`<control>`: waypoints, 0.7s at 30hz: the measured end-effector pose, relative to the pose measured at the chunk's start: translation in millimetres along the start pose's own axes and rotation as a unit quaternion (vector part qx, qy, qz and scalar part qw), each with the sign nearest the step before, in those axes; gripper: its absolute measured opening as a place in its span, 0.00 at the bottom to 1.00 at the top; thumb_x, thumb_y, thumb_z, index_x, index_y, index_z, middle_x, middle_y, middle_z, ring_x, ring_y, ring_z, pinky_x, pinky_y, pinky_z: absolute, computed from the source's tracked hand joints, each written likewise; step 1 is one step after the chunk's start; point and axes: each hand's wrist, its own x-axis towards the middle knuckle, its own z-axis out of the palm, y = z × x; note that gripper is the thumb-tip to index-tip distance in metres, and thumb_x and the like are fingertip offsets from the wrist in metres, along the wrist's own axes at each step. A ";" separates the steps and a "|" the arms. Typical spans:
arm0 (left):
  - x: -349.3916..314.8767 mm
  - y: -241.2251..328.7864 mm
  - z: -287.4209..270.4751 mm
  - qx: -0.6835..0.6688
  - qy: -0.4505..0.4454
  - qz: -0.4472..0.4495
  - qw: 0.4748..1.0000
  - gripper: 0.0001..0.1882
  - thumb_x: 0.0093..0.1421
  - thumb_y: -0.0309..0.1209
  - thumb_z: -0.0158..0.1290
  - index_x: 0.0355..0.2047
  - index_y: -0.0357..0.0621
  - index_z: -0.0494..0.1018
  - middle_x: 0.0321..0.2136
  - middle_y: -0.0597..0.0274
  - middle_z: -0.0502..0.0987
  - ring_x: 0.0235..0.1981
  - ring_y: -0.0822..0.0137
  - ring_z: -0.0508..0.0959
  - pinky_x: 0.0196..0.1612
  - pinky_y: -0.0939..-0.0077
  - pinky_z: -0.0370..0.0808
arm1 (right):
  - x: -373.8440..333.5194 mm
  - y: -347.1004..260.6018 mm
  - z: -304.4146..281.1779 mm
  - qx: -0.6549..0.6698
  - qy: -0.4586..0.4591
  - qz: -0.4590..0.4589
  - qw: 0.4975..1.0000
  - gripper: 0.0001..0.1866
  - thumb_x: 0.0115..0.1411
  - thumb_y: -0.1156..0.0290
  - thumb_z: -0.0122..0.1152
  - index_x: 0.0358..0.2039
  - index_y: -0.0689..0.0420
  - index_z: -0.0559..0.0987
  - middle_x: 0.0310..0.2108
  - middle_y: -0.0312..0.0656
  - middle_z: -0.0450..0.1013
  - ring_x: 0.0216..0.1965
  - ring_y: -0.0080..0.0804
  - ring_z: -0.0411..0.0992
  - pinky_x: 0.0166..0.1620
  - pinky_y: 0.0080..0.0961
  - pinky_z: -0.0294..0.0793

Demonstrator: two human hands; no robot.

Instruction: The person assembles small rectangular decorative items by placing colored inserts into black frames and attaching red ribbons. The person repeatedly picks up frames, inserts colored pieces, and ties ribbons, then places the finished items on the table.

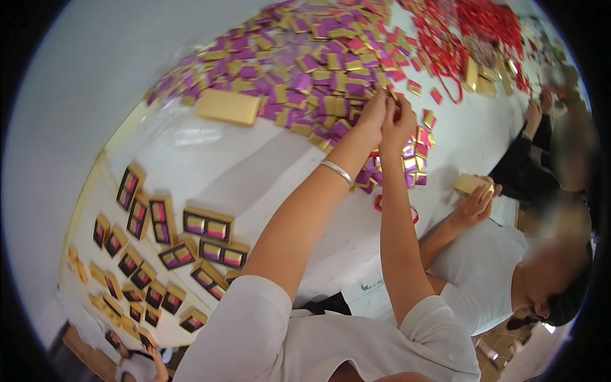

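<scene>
My left hand (371,116) and my right hand (399,121) are stretched out together over the white table (254,159), at the near edge of a big heap of small purple and gold wrapped pieces (305,63). The fingertips of both hands meet around something small and gold that I cannot make out clearly. A silver bangle (337,172) sits on my left wrist.
A closed gold box (228,106) lies left of the heap. Several open gold boxes with purple pieces (207,224) line the near left. Red ribbon loops (484,25) pile at the far right. A person in white (490,267) on my right holds a gold box (470,184).
</scene>
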 end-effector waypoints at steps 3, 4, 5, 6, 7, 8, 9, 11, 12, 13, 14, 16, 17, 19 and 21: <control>-64.1 24.7 -16.9 0.006 -0.038 0.023 0.999 0.18 0.60 0.50 0.40 0.29 0.50 0.69 0.26 0.67 0.72 0.28 0.69 0.72 0.31 0.71 0.72 | -30.3 -62.9 -14.1 -0.021 0.013 -0.112 0.993 0.09 0.52 0.71 0.57 0.32 0.61 0.74 0.26 0.44 0.70 0.29 0.38 0.63 0.34 0.32 0.61; -94.9 33.3 -26.0 -0.002 -0.042 0.026 0.999 0.18 0.59 0.50 0.42 0.27 0.51 0.69 0.25 0.68 0.71 0.28 0.70 0.72 0.30 0.72 0.72 | -42.6 -81.2 -21.5 -0.019 -0.012 -0.147 0.989 0.09 0.53 0.71 0.56 0.34 0.61 0.73 0.28 0.44 0.70 0.30 0.38 0.63 0.36 0.31 0.61; -118.9 38.0 -40.9 -0.064 -0.118 0.059 0.989 0.15 0.58 0.47 0.45 0.25 0.51 0.69 0.24 0.70 0.71 0.27 0.73 0.71 0.29 0.75 0.71 | -56.4 -104.1 -25.0 -0.006 -0.034 -0.194 0.980 0.09 0.53 0.73 0.56 0.34 0.61 0.73 0.30 0.44 0.70 0.31 0.39 0.63 0.36 0.31 0.61; -153.1 43.0 -49.2 -0.063 -0.095 0.138 0.984 0.12 0.57 0.44 0.47 0.25 0.51 0.69 0.24 0.71 0.71 0.26 0.75 0.71 0.30 0.77 0.71 | -70.3 -137.4 -28.3 0.021 -0.022 -0.260 0.965 0.07 0.53 0.73 0.56 0.32 0.62 0.73 0.32 0.45 0.70 0.30 0.41 0.64 0.36 0.32 0.62; -194.1 49.2 -52.9 -0.082 -0.094 0.169 0.978 0.11 0.57 0.43 0.47 0.26 0.52 0.70 0.24 0.72 0.71 0.26 0.76 0.71 0.30 0.79 0.70 | -89.2 -158.7 -30.4 0.046 -0.030 -0.277 0.959 0.06 0.53 0.74 0.55 0.32 0.62 0.72 0.33 0.46 0.70 0.32 0.42 0.65 0.36 0.33 0.62; -212.5 48.9 -79.0 -0.103 -0.080 0.164 0.978 0.11 0.57 0.43 0.48 0.27 0.51 0.70 0.23 0.72 0.71 0.26 0.76 0.71 0.30 0.79 0.70 | -111.3 -182.5 -31.6 0.067 -0.062 -0.275 0.957 0.06 0.54 0.74 0.54 0.32 0.62 0.72 0.35 0.47 0.70 0.36 0.42 0.65 0.37 0.34 0.63; -244.7 54.1 -93.7 -0.081 -0.019 0.139 0.987 0.12 0.57 0.45 0.48 0.26 0.51 0.70 0.23 0.72 0.71 0.25 0.76 0.71 0.29 0.80 0.70 | -130.0 -197.4 -36.0 0.096 -0.100 -0.269 0.953 0.08 0.54 0.73 0.54 0.35 0.61 0.73 0.36 0.46 0.70 0.36 0.41 0.65 0.38 0.32 0.62; -294.7 57.5 -146.3 -0.097 -0.038 0.166 0.981 0.17 0.57 0.50 0.44 0.27 0.52 0.70 0.22 0.73 0.70 0.31 0.75 0.71 0.36 0.72 0.69 | -175.6 -241.8 -35.3 0.160 -0.165 -0.263 0.937 0.11 0.55 0.72 0.53 0.38 0.60 0.72 0.38 0.44 0.70 0.38 0.39 0.65 0.39 0.31 0.62; -331.3 55.6 -164.0 -0.118 -0.045 0.170 0.977 0.18 0.57 0.52 0.43 0.27 0.52 0.70 0.23 0.72 0.70 0.33 0.74 0.71 0.39 0.68 0.69 | -202.3 -262.1 -39.1 0.179 -0.197 -0.259 0.928 0.11 0.56 0.71 0.51 0.39 0.59 0.72 0.38 0.44 0.70 0.39 0.38 0.65 0.39 0.31 0.62; -367.0 53.2 -178.8 -0.132 -0.060 0.192 0.971 0.21 0.56 0.54 0.42 0.29 0.51 0.69 0.25 0.69 0.70 0.37 0.69 0.70 0.44 0.63 0.66 | -229.2 -282.4 -45.9 0.195 -0.255 -0.219 0.921 0.10 0.56 0.72 0.50 0.39 0.60 0.71 0.40 0.44 0.69 0.41 0.38 0.64 0.40 0.30 0.62; -401.5 48.9 -196.5 -0.194 -0.041 0.191 0.961 0.20 0.57 0.53 0.42 0.30 0.49 0.69 0.29 0.66 0.71 0.38 0.64 0.70 0.46 0.64 0.66 | -259.4 -303.1 -49.3 0.244 -0.287 -0.215 0.901 0.10 0.56 0.73 0.49 0.39 0.60 0.71 0.39 0.44 0.69 0.41 0.38 0.64 0.40 0.30 0.62; -455.3 32.3 -249.0 -0.239 -0.038 0.227 0.943 0.20 0.57 0.52 0.42 0.33 0.49 0.69 0.32 0.64 0.72 0.39 0.63 0.70 0.47 0.64 0.65 | -321.1 -337.4 -59.5 0.330 -0.345 -0.205 0.854 0.09 0.56 0.74 0.48 0.38 0.60 0.71 0.39 0.45 0.69 0.41 0.39 0.64 0.41 0.31 0.62; -483.8 23.8 -274.0 -0.261 -0.037 0.226 0.938 0.17 0.59 0.48 0.42 0.34 0.48 0.69 0.34 0.63 0.72 0.38 0.62 0.71 0.45 0.65 0.67 | -347.1 -358.8 -68.0 0.307 -0.392 -0.241 0.833 0.08 0.56 0.74 0.48 0.36 0.60 0.71 0.38 0.46 0.69 0.40 0.41 0.65 0.42 0.32 0.63; -533.5 -4.7 -336.3 -0.283 -0.074 0.256 0.921 0.16 0.59 0.45 0.43 0.35 0.47 0.69 0.35 0.62 0.72 0.38 0.62 0.72 0.44 0.66 0.68 | -406.2 -391.9 -77.5 0.314 -0.427 -0.315 0.787 0.07 0.55 0.74 0.49 0.35 0.60 0.72 0.37 0.47 0.69 0.39 0.42 0.66 0.43 0.34 0.63; -597.6 -17.5 -375.9 -0.284 -0.042 0.282 0.915 0.14 0.59 0.41 0.44 0.37 0.45 0.69 0.36 0.61 0.72 0.37 0.63 0.73 0.44 0.66 0.70 | -460.9 -430.1 -85.3 0.346 -0.461 -0.317 0.753 0.07 0.55 0.74 0.50 0.34 0.60 0.73 0.35 0.46 0.69 0.38 0.41 0.67 0.42 0.32 0.64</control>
